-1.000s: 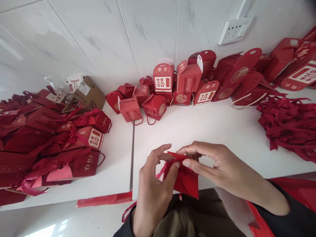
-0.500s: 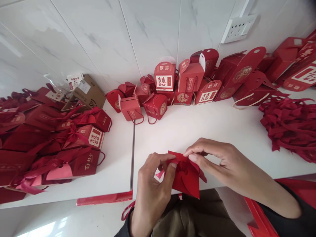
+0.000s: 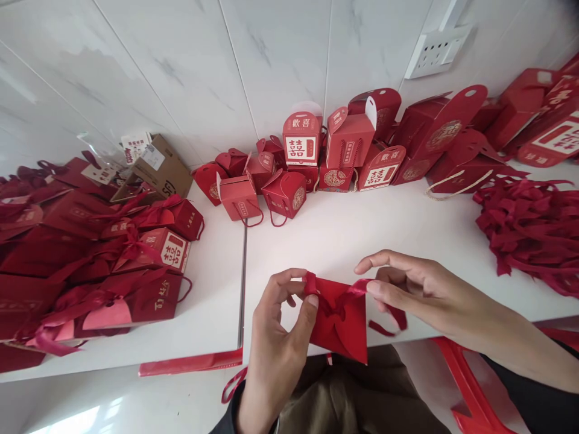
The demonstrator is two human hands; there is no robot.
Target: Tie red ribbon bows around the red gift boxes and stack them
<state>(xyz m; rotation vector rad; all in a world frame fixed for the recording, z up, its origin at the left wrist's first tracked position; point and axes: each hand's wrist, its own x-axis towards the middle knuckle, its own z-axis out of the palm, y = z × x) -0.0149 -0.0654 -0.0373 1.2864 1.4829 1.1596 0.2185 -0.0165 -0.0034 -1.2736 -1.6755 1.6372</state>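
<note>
A small red gift box (image 3: 340,330) with folded top flaps sits at the table's front edge, between my hands. Dark red ribbon (image 3: 357,288) runs across its top and is crossed near the middle. My left hand (image 3: 284,331) pinches one side of the ribbon between thumb and forefinger at the box's left upper corner. On the other side, my right hand (image 3: 402,289) grips the ribbon between thumb and fingers, its forefinger stretched out. A loose tail of the ribbon hangs below the right fingers.
Finished-looking red boxes with bows (image 3: 136,295) crowd the left side. More red boxes (image 3: 284,193) line the tiled wall, and a heap of cut ribbons (image 3: 534,235) lies at right. A brown carton (image 3: 165,163) stands at back left. A socket panel (image 3: 436,53) is on the wall.
My right hand has moved right, drawing the ribbon out from the box. The ribbon's crossing on top has tightened and shows more plainly. My left hand stays at the left corner.
</note>
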